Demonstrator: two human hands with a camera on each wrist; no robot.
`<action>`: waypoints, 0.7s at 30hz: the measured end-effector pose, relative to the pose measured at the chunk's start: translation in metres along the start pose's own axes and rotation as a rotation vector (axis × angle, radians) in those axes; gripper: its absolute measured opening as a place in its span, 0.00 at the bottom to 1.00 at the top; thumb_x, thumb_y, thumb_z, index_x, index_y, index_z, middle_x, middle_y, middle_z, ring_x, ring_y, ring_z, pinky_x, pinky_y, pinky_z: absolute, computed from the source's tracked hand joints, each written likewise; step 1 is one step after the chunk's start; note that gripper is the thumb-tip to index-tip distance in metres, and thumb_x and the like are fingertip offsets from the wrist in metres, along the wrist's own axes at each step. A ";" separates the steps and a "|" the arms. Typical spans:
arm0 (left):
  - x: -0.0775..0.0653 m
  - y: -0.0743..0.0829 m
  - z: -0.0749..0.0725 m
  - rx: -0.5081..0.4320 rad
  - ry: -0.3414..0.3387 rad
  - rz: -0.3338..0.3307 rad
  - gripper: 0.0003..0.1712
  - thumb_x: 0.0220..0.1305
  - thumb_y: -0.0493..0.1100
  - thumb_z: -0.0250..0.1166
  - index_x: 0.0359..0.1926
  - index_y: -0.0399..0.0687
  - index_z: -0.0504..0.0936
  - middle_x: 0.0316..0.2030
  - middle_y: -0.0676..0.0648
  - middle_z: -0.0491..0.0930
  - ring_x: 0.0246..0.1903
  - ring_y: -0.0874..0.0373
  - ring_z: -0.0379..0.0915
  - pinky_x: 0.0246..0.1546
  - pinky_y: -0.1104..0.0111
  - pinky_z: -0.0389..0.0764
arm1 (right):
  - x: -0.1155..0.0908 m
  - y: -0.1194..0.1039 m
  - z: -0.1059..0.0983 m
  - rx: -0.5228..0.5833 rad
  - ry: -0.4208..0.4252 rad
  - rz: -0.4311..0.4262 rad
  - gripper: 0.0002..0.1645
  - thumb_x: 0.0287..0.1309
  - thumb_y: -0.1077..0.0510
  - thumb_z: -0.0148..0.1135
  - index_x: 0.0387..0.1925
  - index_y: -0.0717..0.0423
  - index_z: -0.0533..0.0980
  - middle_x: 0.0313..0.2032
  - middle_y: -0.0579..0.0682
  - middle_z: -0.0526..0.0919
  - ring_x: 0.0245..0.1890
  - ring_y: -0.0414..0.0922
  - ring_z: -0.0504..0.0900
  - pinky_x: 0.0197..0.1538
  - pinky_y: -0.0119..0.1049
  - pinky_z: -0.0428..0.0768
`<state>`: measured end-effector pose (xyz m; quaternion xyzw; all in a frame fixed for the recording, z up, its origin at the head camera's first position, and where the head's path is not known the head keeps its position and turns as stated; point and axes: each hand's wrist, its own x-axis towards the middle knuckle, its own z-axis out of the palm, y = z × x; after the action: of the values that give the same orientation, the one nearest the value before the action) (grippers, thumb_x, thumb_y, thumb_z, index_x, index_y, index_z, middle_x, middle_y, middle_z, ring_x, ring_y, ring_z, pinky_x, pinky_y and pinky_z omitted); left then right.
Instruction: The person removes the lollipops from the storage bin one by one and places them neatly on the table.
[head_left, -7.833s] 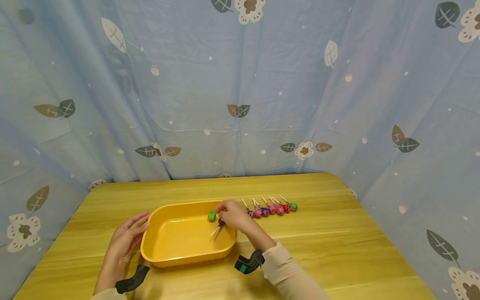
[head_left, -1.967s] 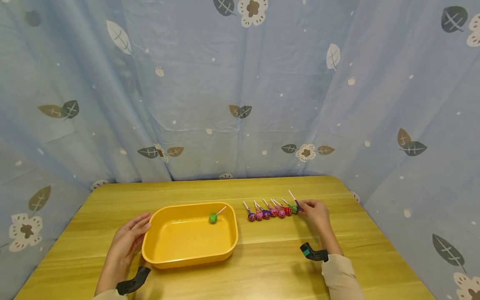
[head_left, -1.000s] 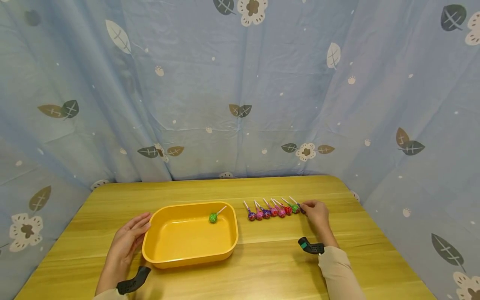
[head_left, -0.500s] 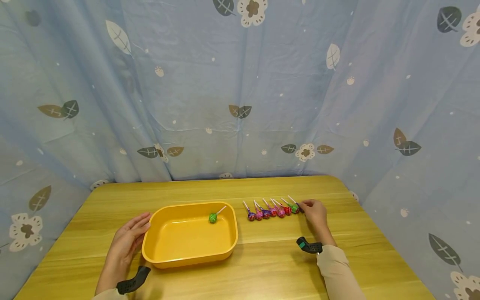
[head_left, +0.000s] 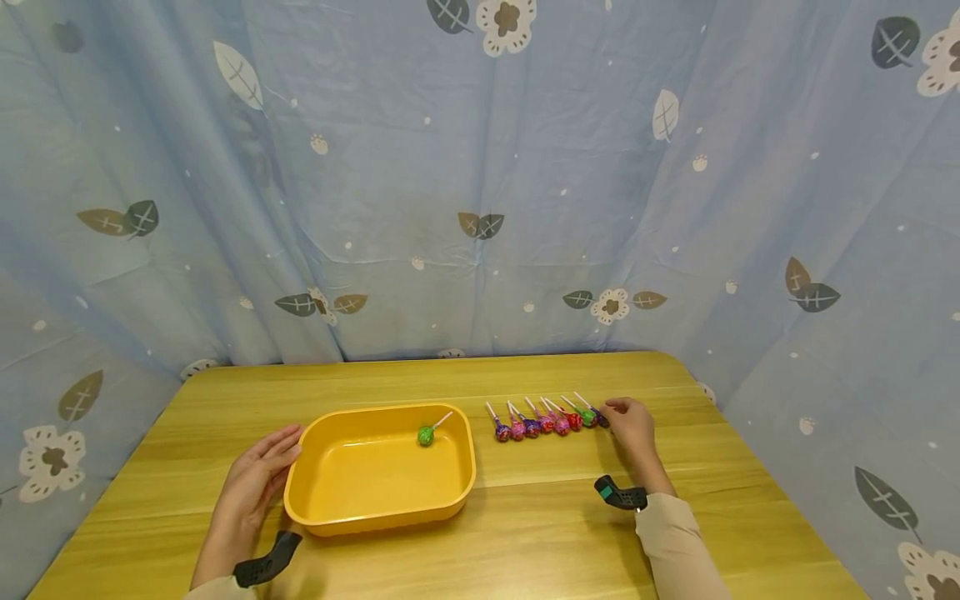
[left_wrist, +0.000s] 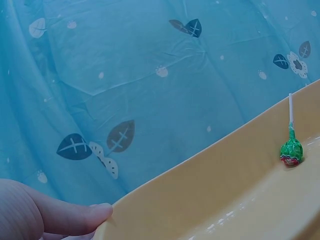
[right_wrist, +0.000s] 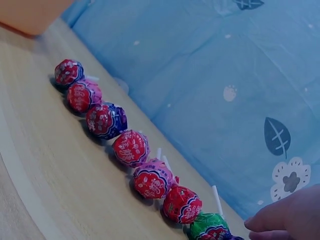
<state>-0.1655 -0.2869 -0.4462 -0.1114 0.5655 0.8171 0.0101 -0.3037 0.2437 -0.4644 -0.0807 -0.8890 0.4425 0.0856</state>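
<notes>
My left hand (head_left: 249, 475) rests against the left end of a yellow tray (head_left: 378, 519), its fingers fairly straight. In the left wrist view the thumb (left_wrist: 82, 218) touches the outside of the rim. One green lollipop (head_left: 426, 436) lies inside the tray, its stick leaning towards the back right. On the table to the right, several wrapped lollipops form a row, sticks pointing back. My right hand (head_left: 632, 425) is at the right end of this row, fingertips close beside a dark purple lollipop (head_left: 602, 420). That lollipop lies next to another green one (head_left: 588, 418). The right wrist view mostly cuts off the purple one.
The row also holds a red lollipop (head_left: 575, 422), pink ones (head_left: 562, 426) and purple ones (head_left: 502, 432). It starts a little right of the tray. All stand on a wooden table (head_left: 525, 533), with a blue patterned curtain (head_left: 480, 167) behind it.
A purple lollipop from the tray now lies at the row's right end, where my right hand set it down. The fingers have drawn slightly away from it. My left hand stays at the tray.
</notes>
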 end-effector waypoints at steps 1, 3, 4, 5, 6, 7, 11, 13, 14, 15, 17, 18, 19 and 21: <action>0.000 0.000 0.000 0.000 0.001 0.001 0.18 0.69 0.33 0.59 0.42 0.66 0.82 0.41 0.65 0.82 0.43 0.70 0.79 0.44 0.75 0.79 | 0.000 0.000 0.000 0.005 0.000 0.001 0.19 0.64 0.58 0.59 0.49 0.70 0.77 0.45 0.67 0.80 0.43 0.59 0.78 0.44 0.51 0.77; 0.000 0.000 0.000 -0.002 0.000 0.001 0.17 0.69 0.33 0.59 0.43 0.66 0.82 0.41 0.65 0.82 0.43 0.70 0.79 0.45 0.75 0.79 | -0.001 -0.002 -0.001 0.012 0.005 0.005 0.19 0.64 0.58 0.58 0.50 0.70 0.77 0.45 0.66 0.80 0.43 0.58 0.77 0.45 0.50 0.77; 0.000 0.000 0.000 -0.002 0.001 0.002 0.17 0.68 0.33 0.59 0.43 0.65 0.82 0.41 0.65 0.82 0.43 0.70 0.79 0.45 0.75 0.79 | -0.002 -0.002 -0.001 0.014 0.009 0.005 0.19 0.64 0.58 0.58 0.50 0.70 0.77 0.46 0.66 0.79 0.43 0.58 0.77 0.45 0.50 0.77; 0.000 0.000 0.000 -0.002 0.000 0.002 0.17 0.68 0.33 0.59 0.43 0.65 0.82 0.41 0.65 0.82 0.43 0.70 0.79 0.45 0.75 0.79 | -0.003 -0.004 -0.001 0.018 0.012 0.006 0.19 0.64 0.58 0.58 0.50 0.69 0.77 0.46 0.66 0.79 0.44 0.58 0.77 0.45 0.50 0.77; 0.000 0.000 0.000 -0.001 0.001 0.002 0.17 0.68 0.33 0.59 0.43 0.65 0.81 0.41 0.65 0.82 0.43 0.70 0.79 0.45 0.75 0.79 | -0.004 -0.005 -0.001 0.020 0.016 0.005 0.19 0.64 0.58 0.58 0.50 0.69 0.77 0.46 0.66 0.79 0.44 0.58 0.77 0.45 0.50 0.77; 0.000 0.000 0.000 0.001 0.001 0.000 0.17 0.68 0.33 0.60 0.43 0.65 0.81 0.41 0.65 0.82 0.43 0.70 0.79 0.45 0.75 0.79 | -0.005 -0.006 -0.001 0.017 0.021 -0.002 0.19 0.64 0.58 0.58 0.50 0.69 0.77 0.46 0.66 0.79 0.44 0.58 0.77 0.45 0.50 0.77; 0.000 0.000 0.000 0.005 0.002 -0.001 0.17 0.69 0.34 0.60 0.43 0.66 0.82 0.41 0.65 0.82 0.43 0.70 0.79 0.45 0.75 0.79 | -0.007 -0.014 0.003 0.024 0.034 -0.027 0.18 0.64 0.58 0.59 0.50 0.67 0.78 0.46 0.65 0.79 0.45 0.58 0.77 0.44 0.47 0.77; 0.000 0.000 0.000 0.005 0.002 -0.003 0.17 0.69 0.34 0.59 0.42 0.66 0.82 0.41 0.65 0.82 0.43 0.70 0.79 0.45 0.75 0.79 | -0.008 -0.019 0.005 0.029 0.043 -0.048 0.17 0.64 0.59 0.59 0.50 0.67 0.78 0.46 0.64 0.80 0.43 0.57 0.78 0.42 0.45 0.78; 0.000 0.000 0.000 0.005 0.003 -0.004 0.17 0.69 0.34 0.59 0.42 0.67 0.83 0.41 0.65 0.82 0.43 0.70 0.79 0.44 0.75 0.79 | -0.010 -0.021 0.007 0.044 0.042 -0.053 0.17 0.64 0.59 0.59 0.50 0.66 0.79 0.45 0.63 0.80 0.43 0.56 0.78 0.41 0.43 0.78; 0.000 0.000 0.000 0.004 0.003 -0.006 0.17 0.69 0.34 0.60 0.41 0.67 0.83 0.41 0.65 0.82 0.43 0.70 0.79 0.44 0.75 0.79 | -0.011 -0.024 0.009 0.054 0.040 -0.064 0.16 0.64 0.59 0.60 0.49 0.66 0.79 0.45 0.63 0.81 0.42 0.55 0.78 0.40 0.42 0.77; 0.000 0.000 0.001 0.001 0.001 -0.007 0.17 0.68 0.34 0.60 0.41 0.67 0.83 0.41 0.65 0.83 0.43 0.70 0.79 0.44 0.75 0.79 | -0.015 -0.031 0.014 0.068 0.040 -0.093 0.15 0.63 0.60 0.60 0.48 0.66 0.79 0.44 0.62 0.82 0.41 0.54 0.78 0.38 0.39 0.76; 0.000 0.000 0.001 -0.001 0.000 -0.006 0.17 0.69 0.34 0.60 0.42 0.67 0.83 0.41 0.65 0.83 0.43 0.69 0.79 0.45 0.75 0.79 | -0.017 -0.034 0.017 0.076 0.033 -0.105 0.15 0.63 0.61 0.61 0.48 0.67 0.80 0.43 0.61 0.82 0.40 0.54 0.78 0.37 0.39 0.76; 0.000 0.001 0.001 -0.002 0.000 -0.006 0.17 0.68 0.34 0.60 0.42 0.67 0.83 0.41 0.65 0.83 0.43 0.69 0.79 0.45 0.75 0.79 | -0.019 -0.038 0.020 0.088 0.021 -0.116 0.14 0.63 0.61 0.61 0.47 0.67 0.80 0.42 0.61 0.82 0.39 0.53 0.78 0.36 0.37 0.76; 0.000 0.001 0.001 -0.005 -0.002 -0.001 0.17 0.68 0.35 0.60 0.42 0.67 0.83 0.41 0.65 0.83 0.43 0.69 0.79 0.45 0.75 0.79 | -0.023 -0.045 0.027 0.105 0.001 -0.134 0.13 0.62 0.62 0.61 0.46 0.66 0.80 0.41 0.59 0.82 0.37 0.52 0.78 0.34 0.35 0.75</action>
<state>-0.1657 -0.2861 -0.4449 -0.1108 0.5634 0.8187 0.0109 -0.2907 0.1915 -0.4465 -0.0167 -0.8681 0.4816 0.1195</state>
